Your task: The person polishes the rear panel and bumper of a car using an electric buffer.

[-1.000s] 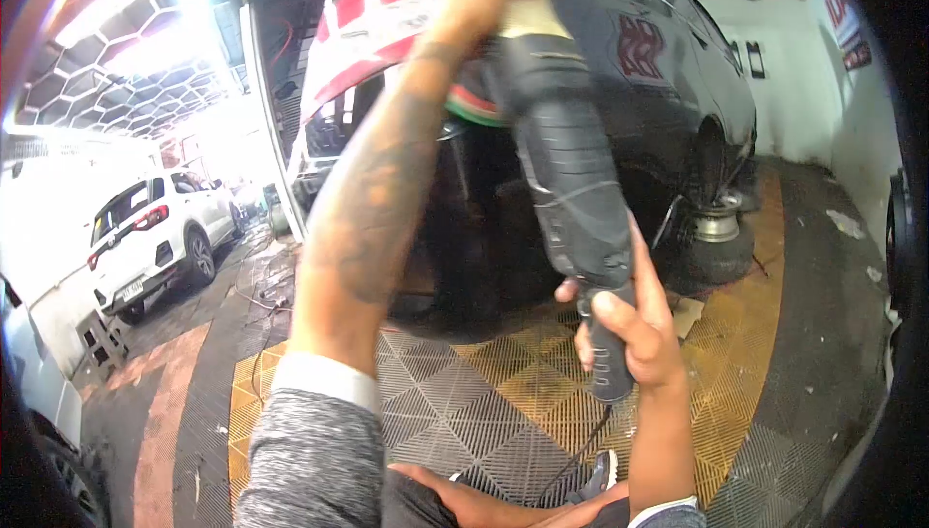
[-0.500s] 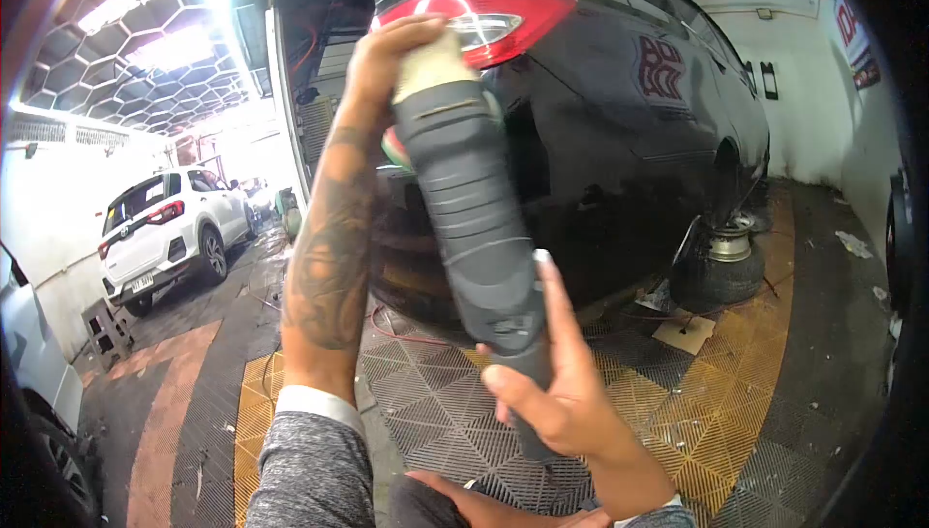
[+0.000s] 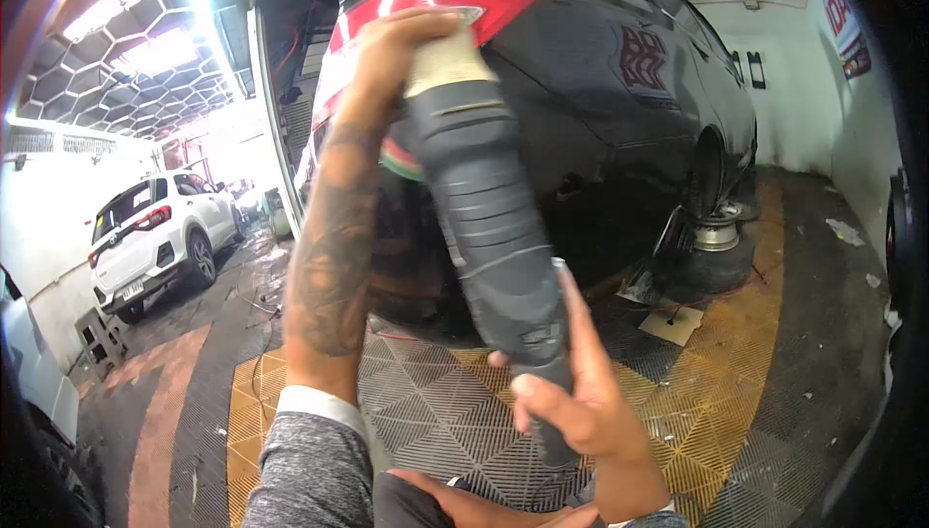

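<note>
A dark grey car polisher (image 3: 494,209) with a tan-taped head stretches across the middle of the view, tilted up toward the rear of a black car (image 3: 619,131). My left hand (image 3: 402,49) wraps over the taped head, its palm side hidden. Around the polisher's rear handle, my right hand (image 3: 576,407) is closed, the thumb along one side. Part of a green and red pad edge (image 3: 402,162) shows under the head, by the car's rear corner; whether it touches the paint is hidden. Just behind my left hand is the red tail light (image 3: 508,7).
A wheel rim on a tire (image 3: 716,235) stands by the car's rear wheel arch, near a piece of cardboard (image 3: 671,325). To the left are a white car (image 3: 160,233), a grey stool (image 3: 100,334) and part of another car (image 3: 39,354). Patterned floor tiles (image 3: 435,402) lie below.
The polisher's rear end has shifted slightly right and down with my right hand. My view has turned a little, so the car and tail light sit farther left. Both hands keep their grip.
</note>
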`<state>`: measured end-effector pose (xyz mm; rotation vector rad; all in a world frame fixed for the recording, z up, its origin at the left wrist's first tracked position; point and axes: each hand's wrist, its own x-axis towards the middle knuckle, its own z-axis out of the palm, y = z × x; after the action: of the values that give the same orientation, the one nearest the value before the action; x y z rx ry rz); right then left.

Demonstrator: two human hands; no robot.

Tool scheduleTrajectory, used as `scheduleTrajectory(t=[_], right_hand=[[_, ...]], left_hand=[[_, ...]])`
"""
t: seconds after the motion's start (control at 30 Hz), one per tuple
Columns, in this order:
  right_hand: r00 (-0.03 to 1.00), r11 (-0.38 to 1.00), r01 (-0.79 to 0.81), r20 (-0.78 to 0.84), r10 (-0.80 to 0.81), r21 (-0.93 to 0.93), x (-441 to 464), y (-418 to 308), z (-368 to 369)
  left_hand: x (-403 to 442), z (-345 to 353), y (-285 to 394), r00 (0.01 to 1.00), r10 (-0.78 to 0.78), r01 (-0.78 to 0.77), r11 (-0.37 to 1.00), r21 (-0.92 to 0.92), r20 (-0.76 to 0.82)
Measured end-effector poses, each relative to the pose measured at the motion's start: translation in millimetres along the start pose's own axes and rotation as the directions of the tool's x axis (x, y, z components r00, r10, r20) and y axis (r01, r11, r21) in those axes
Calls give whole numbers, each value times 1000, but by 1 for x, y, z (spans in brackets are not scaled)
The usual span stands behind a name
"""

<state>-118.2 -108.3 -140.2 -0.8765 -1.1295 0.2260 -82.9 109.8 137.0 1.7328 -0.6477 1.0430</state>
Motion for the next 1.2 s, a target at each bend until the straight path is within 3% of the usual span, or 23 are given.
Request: scheduleTrajectory(t=[0.03, 0.07, 0.13, 0.17, 0.2, 0.23, 0.37, 0.47, 0.53, 0.57, 0.6, 0.63, 0.7, 0.73, 0.77, 0.8, 1.0, 1.1, 1.2], right_hand=[[997, 1000, 11, -70, -11, 2, -2, -2, -6], [992, 1000, 10, -123, -9, 7, -5, -3, -15], [977, 998, -60, -204, 63, 23, -15, -3, -32], [979, 998, -65, -193, 66, 12, -19, 3, -38], [965, 994, -106, -242, 103, 1, -23, 14, -45], [947, 989, -147, -291, 139, -5, -26, 26, -49], [942, 992, -123, -313, 116, -1, -36, 71, -49], [965, 994, -88, -254, 70, -62, -33, 90, -41], [965, 989, -121, -243, 98, -80, -25, 94, -37], [985, 970, 5, -167, -46, -241, -18, 103, -38], [981, 910, 134, -75, -177, -392, -13, 107, -39], [984, 899, 107, -84, -157, -425, -11, 102, -38], [988, 840, 97, -53, -148, -534, -6, 93, -37], [988, 791, 111, -20, -153, -602, -4, 89, -35], [991, 809, -56, -131, -26, -584, -6, 83, -32], [985, 812, -77, -172, -30, -579, -9, 86, -33], [907, 729, -122, -373, -193, -674, -25, 114, -77], [883, 701, -278, -462, -83, -657, -38, 115, -113], [838, 729, -330, -542, -66, -600, -46, 126, -151]], left_hand=[[27, 3, -25, 947, 287, -319, 886, 337, 142], [39, 21, -38, 900, 381, -436, 795, 423, 211], [35, 61, -45, 703, 577, -694, 427, 579, 416], [43, 80, -61, 677, 570, -712, 344, 613, 466], [30, 101, -56, 872, 352, -489, 678, 549, 341], [17, 121, -50, 978, 98, -167, 892, 419, 182], [-16, 129, -52, 976, 60, -140, 907, 396, 208], [-43, 94, -33, 974, 136, -201, 883, 423, 179], [-53, 63, -25, 977, 142, -186, 933, 308, 159], [-62, 48, -18, 989, 113, -131, 970, 207, 95], [-69, 30, -10, 983, 165, -180, 952, 247, 81], [-78, 15, -5, 988, 150, -153, 969, 193, 30], [-96, -14, -5, 968, 245, -219, 931, 291, -56], [-108, -16, -6, 958, 245, -213, 957, 199, -152], [-119, -25, -7, 970, 186, -156, 970, 186, -156], [-128, -19, -9, 959, 205, -177, 972, 152, -194], [-126, 54, -39, 984, 171, -169, 984, 58, -42], [-106, 111, -61, 975, 212, -220, 953, 210, 60], [-81, 158, -93, 977, 160, -200, 919, 340, 144]])
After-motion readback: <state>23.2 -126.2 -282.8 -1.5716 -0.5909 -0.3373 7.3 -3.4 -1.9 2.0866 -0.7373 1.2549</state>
